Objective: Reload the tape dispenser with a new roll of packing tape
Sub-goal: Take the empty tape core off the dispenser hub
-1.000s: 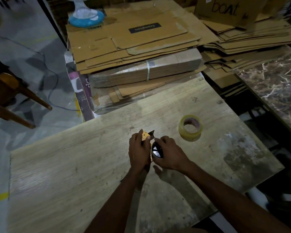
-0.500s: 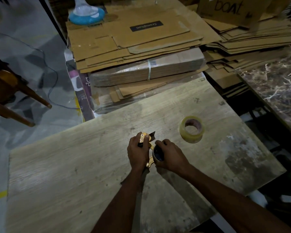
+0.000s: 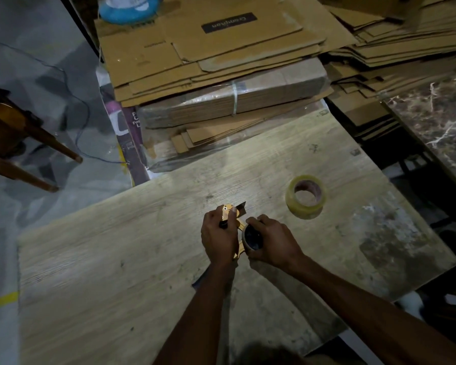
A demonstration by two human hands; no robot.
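A small yellow tape dispenser with a dark blade at its far end stands on the wooden table. My left hand grips its body from the left. My right hand curls round the round dark-centred core mounted on the dispenser's right side. A roll of clear packing tape lies flat on the table, apart from both hands, to the right and a little farther away.
Stacks of flattened cardboard boxes lie beyond the table's far edge. A marble-patterned surface is at the right. Wooden chair legs and a thin cable stand on the floor at the left. A blue fan base sits at the top.
Both hands stay on the dispenser and have shifted only slightly. My right hand has turned a little round the core. The tape roll has not moved.
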